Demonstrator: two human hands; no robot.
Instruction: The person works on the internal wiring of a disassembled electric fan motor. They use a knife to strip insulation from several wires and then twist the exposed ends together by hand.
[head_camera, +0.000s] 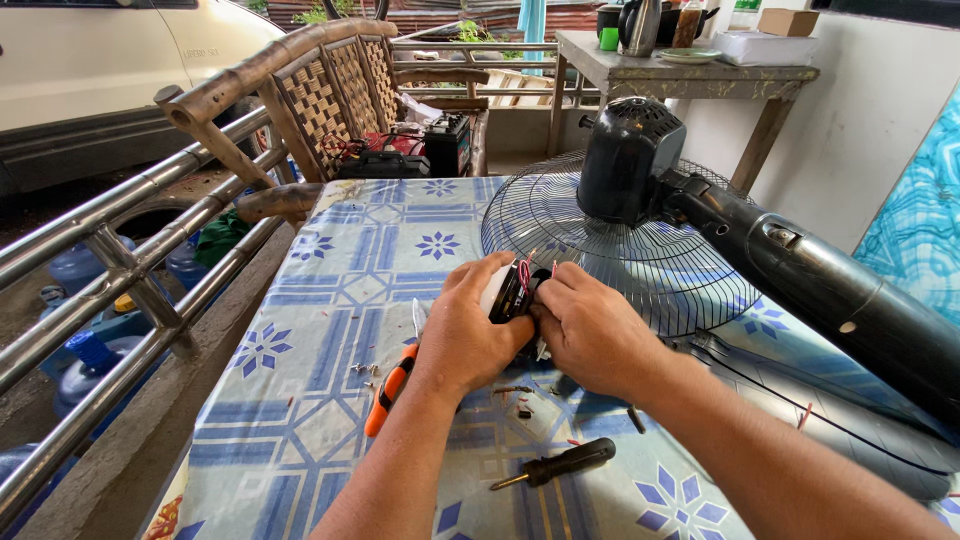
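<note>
Table with a blue-and-white patterned vinyl cloth (330, 300). On it: orange-handled cutter (390, 390), black-handled screwdriver (560, 464), black electric fan lying on its side (700, 230), small snipped wire bits (364, 369).

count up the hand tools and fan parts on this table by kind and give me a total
Orange-handled pliers: 1
Black screwdriver: 1
Fan motor with stand: 1
Fan grille: 1
Small wired part held by left hand and right hand: 1
Total: 5

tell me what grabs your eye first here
Both hands, left hand and right hand, meet mid-table around a small black part with red wires. Behind them a black standing fan lies across the blue patterned tablecloth. An orange-handled tool and a black screwdriver lie nearer the camera.
</note>
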